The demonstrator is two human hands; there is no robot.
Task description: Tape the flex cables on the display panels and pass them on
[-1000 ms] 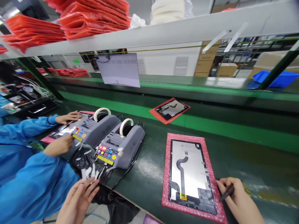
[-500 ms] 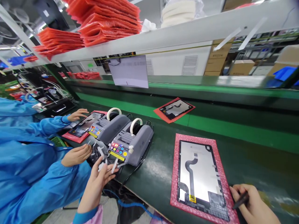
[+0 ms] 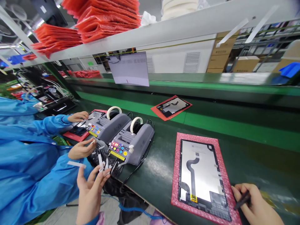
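My left hand [image 3: 90,190] is palm up near the bench edge. A strip of white tape [image 3: 76,164] clings to one raised fingertip. The other fingers curl to the right, close to more white tape pieces [image 3: 101,162] at the black plastic bag [image 3: 99,150]. My right hand [image 3: 253,203] is closed around a dark tapered tool [image 3: 242,200], whose exact kind I cannot make out. It rests at the right edge of a pink bubble-wrap sheet [image 3: 175,175]. On that sheet lies a tablet screen panel [image 3: 206,175], back up, with a dark ribbon cable.
Two grey tape dispensers [image 3: 139,147] stand mid-bench. At left, a co-worker in blue has one hand [image 3: 82,149] by the bag and another [image 3: 78,116] at a second panel [image 3: 81,129]. Another panel [image 3: 173,106] lies farther back. Red sleeves [image 3: 107,22] are stacked on the shelf.
My left hand has moved left and down from the nearer dispenser, and the tape strip now sticks out leftward from its fingertip. The co-worker's near hand has moved up and right. My right hand stays put.
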